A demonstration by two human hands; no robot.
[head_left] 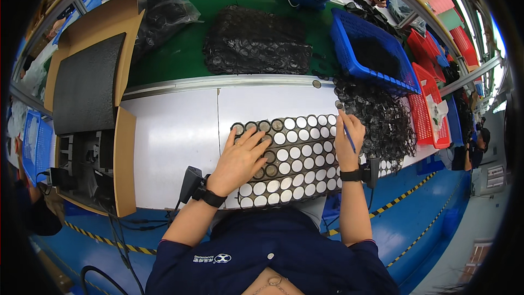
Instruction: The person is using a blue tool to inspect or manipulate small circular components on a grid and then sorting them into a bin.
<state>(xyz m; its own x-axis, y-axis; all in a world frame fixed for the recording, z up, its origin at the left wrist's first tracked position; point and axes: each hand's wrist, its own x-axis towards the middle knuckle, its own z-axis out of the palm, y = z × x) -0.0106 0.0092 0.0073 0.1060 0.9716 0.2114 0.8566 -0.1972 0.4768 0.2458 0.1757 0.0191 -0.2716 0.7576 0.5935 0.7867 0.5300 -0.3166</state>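
Blue floor (pixel 404 222) with striped tape (pixel 393 202) shows below a white desk (pixel 174 147), and beyond the hands a green mat (pixel 183 41) carries a bulky, glossy black plastic bundle (pixel 256 38). Between the hands lies a dark sheet (pixel 293 145) of round cells, its long axis running crosswise from one hand to the other. The left hand (pixel 240 155) is palm down across the sheet's left end, fingers spread, gripping nothing that shows; the right hand (pixel 349 136) is at its far right corner, thumb and fingers pinched round a slim blue tool (pixel 351 142). What lies at the fingertips is too small to tell, perhaps a small disc. Smooth white discs (pixel 296 153) fill most cells in tidy rows, while around the left fingers dark-rimmed cups (pixel 278 125) show dull grey centres. Just right of the right hand, thin black rings (pixel 376 114) form a tangled heap, near a perforated blue basket (pixel 343 43) and a red basket (pixel 445 141). Well left of the left hand stands a brown cardboard box (pixel 125 164) with a grainy black panel (pixel 90 84).
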